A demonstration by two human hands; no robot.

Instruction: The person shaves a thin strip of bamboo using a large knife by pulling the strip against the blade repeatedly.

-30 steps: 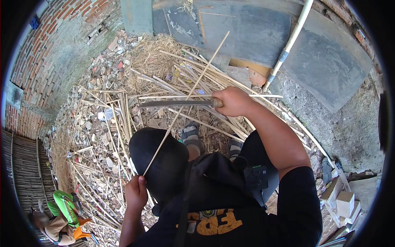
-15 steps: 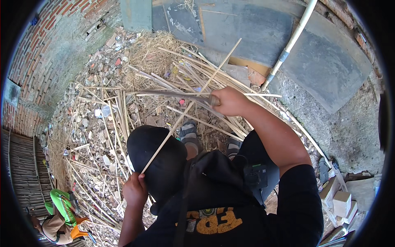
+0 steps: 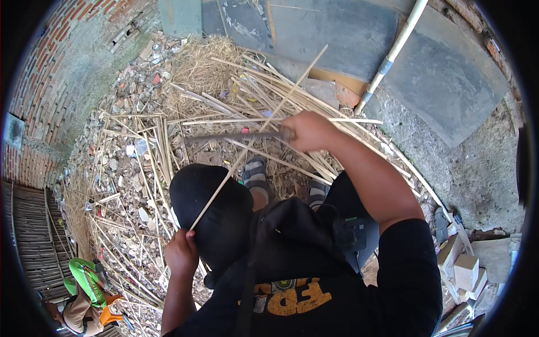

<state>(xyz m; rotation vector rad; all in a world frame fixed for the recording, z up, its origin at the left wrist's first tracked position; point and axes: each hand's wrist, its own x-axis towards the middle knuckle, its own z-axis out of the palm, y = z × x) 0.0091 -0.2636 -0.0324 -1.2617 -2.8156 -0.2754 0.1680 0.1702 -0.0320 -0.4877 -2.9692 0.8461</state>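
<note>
A long, pale bamboo strip (image 3: 225, 181) runs slantwise, from my left hand up toward the far right. My left hand (image 3: 182, 251) is closed on its near end, beside my knee under black cloth. In my right hand (image 3: 310, 131) is the short handle of a machete, gripped in a fist. The dark machete blade (image 3: 224, 137) points left and crosses the strip about midway; whether it touches the strip I cannot tell. Below the crossing, a sandalled foot (image 3: 256, 175) rests on the ground.
Several bamboo strips (image 3: 264, 90) lie piled beyond my hands, near dry straw (image 3: 205, 64). More strips are scattered over the rubble (image 3: 120, 180) to the left. A pale pole (image 3: 396, 53) leans at the far right. Another person (image 3: 84, 309) sits at the lower left.
The machete's tip has come down toward me, so the blade now lies nearly level. My right hand has shifted slightly left. My left hand still grips the strip.
</note>
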